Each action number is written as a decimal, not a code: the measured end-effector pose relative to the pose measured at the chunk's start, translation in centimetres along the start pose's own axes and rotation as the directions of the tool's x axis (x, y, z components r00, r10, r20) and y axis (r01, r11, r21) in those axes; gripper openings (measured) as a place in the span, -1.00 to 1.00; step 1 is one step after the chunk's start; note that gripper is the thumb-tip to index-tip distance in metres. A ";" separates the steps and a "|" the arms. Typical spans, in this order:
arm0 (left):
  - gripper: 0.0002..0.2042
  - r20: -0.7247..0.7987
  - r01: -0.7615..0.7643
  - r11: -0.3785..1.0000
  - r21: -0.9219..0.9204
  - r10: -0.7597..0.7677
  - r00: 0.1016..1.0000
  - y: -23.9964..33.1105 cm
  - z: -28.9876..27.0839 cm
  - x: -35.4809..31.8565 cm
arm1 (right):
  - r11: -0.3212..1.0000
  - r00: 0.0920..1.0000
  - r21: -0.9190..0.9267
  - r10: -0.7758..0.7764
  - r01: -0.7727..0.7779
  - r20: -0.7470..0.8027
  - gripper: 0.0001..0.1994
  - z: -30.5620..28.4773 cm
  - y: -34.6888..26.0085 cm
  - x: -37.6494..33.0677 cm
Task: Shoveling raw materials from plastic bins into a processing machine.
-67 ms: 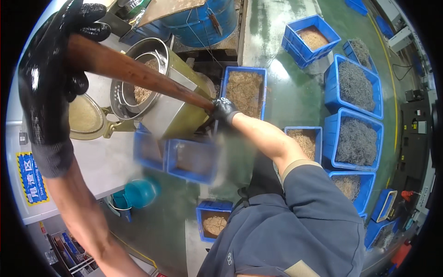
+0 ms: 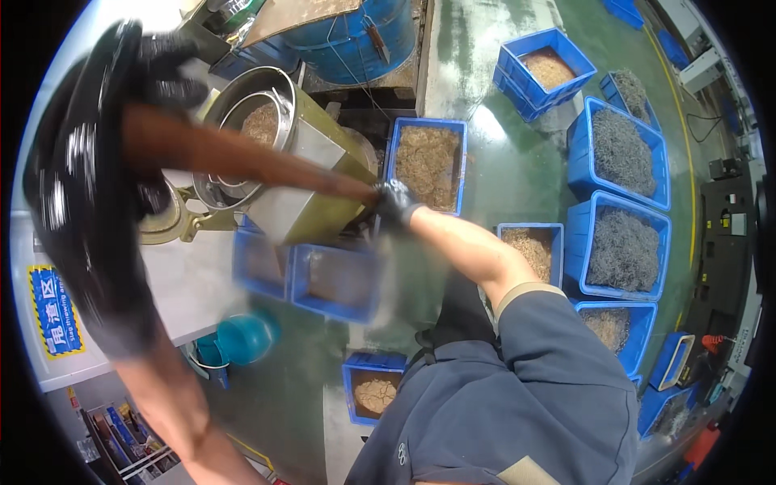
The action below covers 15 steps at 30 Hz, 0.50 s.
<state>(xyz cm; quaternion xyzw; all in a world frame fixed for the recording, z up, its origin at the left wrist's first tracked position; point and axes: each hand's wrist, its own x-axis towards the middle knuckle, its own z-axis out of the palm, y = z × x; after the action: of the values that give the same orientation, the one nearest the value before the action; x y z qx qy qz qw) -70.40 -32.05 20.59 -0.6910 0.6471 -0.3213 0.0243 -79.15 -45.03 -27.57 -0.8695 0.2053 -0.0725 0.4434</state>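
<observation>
A brown wooden pole (image 2: pixel 242 159) slants across the upper left, blurred by motion. My left hand (image 2: pixel 85 182), in a black glove, is around its near, thicker end, with fingers on one side and the thumb on the other. My right hand (image 2: pixel 394 202), also gloved, is closed on the thinner end. Beneath the pole stands an olive-green drum machine (image 2: pixel 335 206) with a metal basket (image 2: pixel 283 113) inside. Brown shavings (image 2: pixel 260 125) lie in the basket, partly hidden by the pole. The round lid (image 2: pixel 162 220) hangs open beside it, largely covered by my left hand.
Blue bins of brown material (image 2: pixel 424 166) and grey metal shavings (image 2: pixel 621 255) stand on the green floor. Two more blue bins (image 2: pixel 333 283) sit below the machine. A blue drum (image 2: pixel 347 48) is behind it, a white worktop (image 2: pixel 178 283) to the left, teal buckets (image 2: pixel 246 338) below.
My left hand has shifted slightly downward with the pole's near end, and now covers more of the lid. The right hand has moved slightly right and down, still gripping the pole.
</observation>
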 end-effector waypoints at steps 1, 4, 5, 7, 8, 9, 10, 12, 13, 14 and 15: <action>-0.63 -0.016 0.108 0.994 0.007 -0.108 0.994 2.7 -0.7 -1.0 | 1.000 1.000 -0.001 0.005 -0.005 0.007 -0.73 0.7 0.5 -1.0; -0.67 -0.059 0.433 0.900 0.051 -0.430 0.901 10.8 -4.2 -6.4 | 0.998 0.999 0.056 -0.009 0.007 0.047 -0.75 3.9 1.7 -4.0; -0.65 0.012 0.539 0.834 -0.116 -0.542 0.840 11.6 -3.6 -9.0 | 0.999 0.999 0.005 -0.033 0.033 0.027 -0.74 4.5 3.9 -5.2; -0.61 0.170 0.561 0.811 -0.166 -0.537 0.826 13.1 -6.8 -14.2 | 0.971 0.971 0.041 -0.232 0.235 -0.056 -0.84 7.2 1.5 -6.5; -0.60 0.137 0.767 0.626 -0.140 -0.755 0.641 16.2 -7.3 -15.7 | 0.986 0.983 0.033 -0.168 0.166 0.073 -0.79 8.0 0.7 -7.4; -0.59 0.204 0.711 0.653 -0.261 -0.683 0.701 16.3 -7.2 -19.1 | 0.991 0.989 -0.007 -0.131 0.132 0.062 -0.78 8.1 2.3 -8.6; -0.58 0.255 0.667 0.660 -0.346 -0.618 0.744 16.4 -8.0 -22.7 | 0.991 0.990 -0.029 -0.125 0.127 0.071 -0.77 9.6 3.0 -9.3; -0.58 0.311 0.812 0.437 -0.386 -0.767 0.561 19.4 -9.2 -25.8 | 0.977 0.978 -0.083 -0.188 0.195 0.085 -0.73 13.9 2.5 -9.7; -0.58 0.384 0.870 0.192 -0.455 -0.839 0.386 20.7 -9.2 -27.6 | 0.964 0.976 -0.157 -0.204 0.213 0.069 -0.67 15.3 2.4 -10.2; -0.61 0.392 0.895 0.026 -0.446 -0.893 0.222 22.1 -8.2 -30.6 | 0.931 0.969 -0.274 -0.217 0.241 0.115 -0.67 15.7 3.2 -10.7; -0.63 0.473 0.950 0.188 -0.251 -0.832 0.290 23.2 -8.7 -33.7 | 0.979 0.983 -0.205 0.052 -0.015 0.178 -0.65 16.9 4.3 -10.5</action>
<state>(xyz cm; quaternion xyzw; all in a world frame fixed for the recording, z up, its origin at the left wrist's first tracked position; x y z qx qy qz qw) -93.43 -1.79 3.14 -0.9482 0.1679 -0.0147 -0.2694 -84.69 -30.31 -40.55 -0.9095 0.1847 0.0364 0.3706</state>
